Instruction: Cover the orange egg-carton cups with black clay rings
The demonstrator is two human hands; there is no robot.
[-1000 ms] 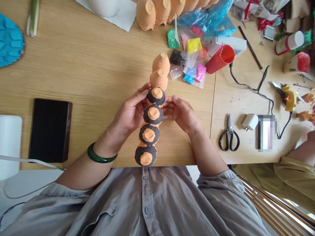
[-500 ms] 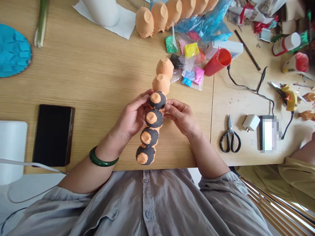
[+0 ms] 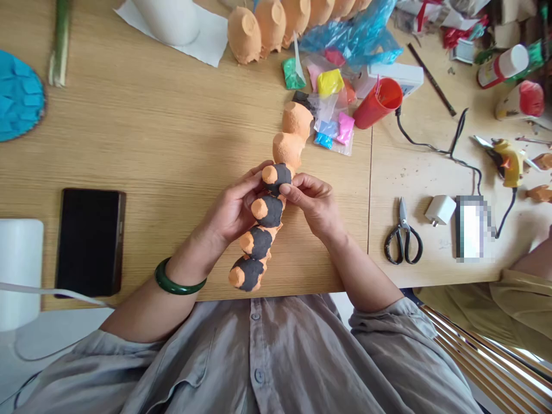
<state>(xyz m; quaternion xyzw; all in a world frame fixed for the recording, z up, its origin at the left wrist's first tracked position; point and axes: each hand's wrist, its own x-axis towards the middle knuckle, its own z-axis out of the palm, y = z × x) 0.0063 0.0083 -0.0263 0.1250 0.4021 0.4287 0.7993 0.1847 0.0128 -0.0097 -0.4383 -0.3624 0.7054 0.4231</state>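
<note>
Left hand (image 3: 235, 201) and right hand (image 3: 317, 201), both bare, grasp a lumpy orange row of six joined knobs (image 3: 269, 210) in the head-camera view I follow from a distance. From my remote post, I see the right thumb pressed to the black side of the third knob from the far end, while the left thumb and fingers grip the opposite side, some fingertips hidden behind. Four nearer knobs wear black coats around orange tips; the far two are plain. The row slants above the near part of a pale wooden table (image 3: 172, 144); whether any of it touches the wood, I cannot tell. A dark green glossy bangle (image 3: 180, 282) circles the left forearm. Past the row's far end lie a square yellow packet (image 3: 330, 82) and a bright pink packet (image 3: 345, 127), beside a tilted red plastic cup (image 3: 375, 106). Black-handled metal scissors (image 3: 403, 236) rest to the right, near a white cube-shaped plug adapter (image 3: 440, 210); a flat black rectangular device (image 3: 90, 241) lies left.
</note>
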